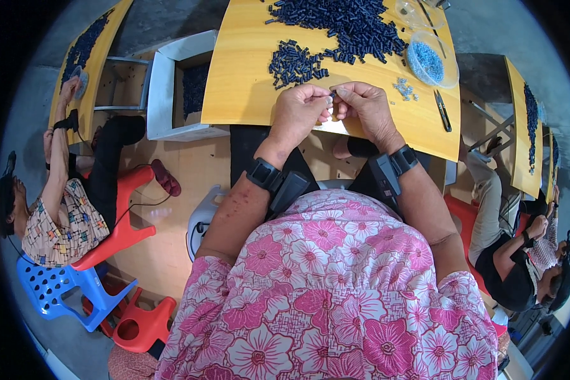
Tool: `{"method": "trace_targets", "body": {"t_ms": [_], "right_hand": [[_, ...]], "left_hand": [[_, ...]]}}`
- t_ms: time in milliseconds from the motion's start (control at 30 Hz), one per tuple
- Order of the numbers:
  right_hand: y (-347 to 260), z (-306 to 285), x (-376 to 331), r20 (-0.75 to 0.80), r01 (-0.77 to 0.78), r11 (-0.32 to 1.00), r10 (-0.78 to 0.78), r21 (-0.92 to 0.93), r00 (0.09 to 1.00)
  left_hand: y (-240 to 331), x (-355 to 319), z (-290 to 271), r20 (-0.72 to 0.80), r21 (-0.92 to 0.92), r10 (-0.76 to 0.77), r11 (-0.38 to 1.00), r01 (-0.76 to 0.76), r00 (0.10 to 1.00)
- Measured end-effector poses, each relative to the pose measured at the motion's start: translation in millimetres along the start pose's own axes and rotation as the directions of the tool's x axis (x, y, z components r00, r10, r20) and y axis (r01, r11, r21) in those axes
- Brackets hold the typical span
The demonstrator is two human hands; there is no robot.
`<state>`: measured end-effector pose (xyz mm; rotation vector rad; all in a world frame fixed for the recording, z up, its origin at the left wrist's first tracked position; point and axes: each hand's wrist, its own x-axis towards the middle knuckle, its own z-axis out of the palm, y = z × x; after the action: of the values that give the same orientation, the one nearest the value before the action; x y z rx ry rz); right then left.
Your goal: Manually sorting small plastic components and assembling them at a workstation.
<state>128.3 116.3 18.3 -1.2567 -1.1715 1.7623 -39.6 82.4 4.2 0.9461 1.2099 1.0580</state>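
Observation:
My left hand [299, 113] and my right hand [365, 107] meet fingertip to fingertip over the front edge of a yellow wooden table [240, 88]. Between the fingertips they pinch a small dark piece [331, 96] with a pale end. A small heap of dark blue cylindrical pieces [294, 63] lies just beyond my left hand. A much larger heap [345, 24] spreads across the far side. A few small pale pieces [404, 88] lie to the right of my right hand. Both wrists wear black bands.
A clear round dish of light blue bits [432, 60] and dark tweezers [442, 111] sit at the table's right. A white box of dark pieces [180, 88] stands to the left. Other people work at neighbouring yellow tables left [57, 209] and right [519, 266]. Red and blue plastic stools [117, 221] stand on the floor.

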Motion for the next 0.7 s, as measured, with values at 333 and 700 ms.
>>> {"method": "trace_targets", "body": {"t_ms": [333, 700], "right_hand": [[-1.8, 0.5, 0.4, 0.003, 0.022, 0.997, -0.022, 0.079, 1.000], [-4.8, -6.5, -1.4, 0.185, -0.032, 0.987, 0.062, -0.160, 0.981]], "left_hand": [[-1.7, -1.0, 1.6, 0.008, -0.025, 0.037, 0.999, -0.037, 0.999], [-10.0, -5.5, 2.0, -0.056, 0.016, 0.244, 0.970, -0.243, 0.968]]}}
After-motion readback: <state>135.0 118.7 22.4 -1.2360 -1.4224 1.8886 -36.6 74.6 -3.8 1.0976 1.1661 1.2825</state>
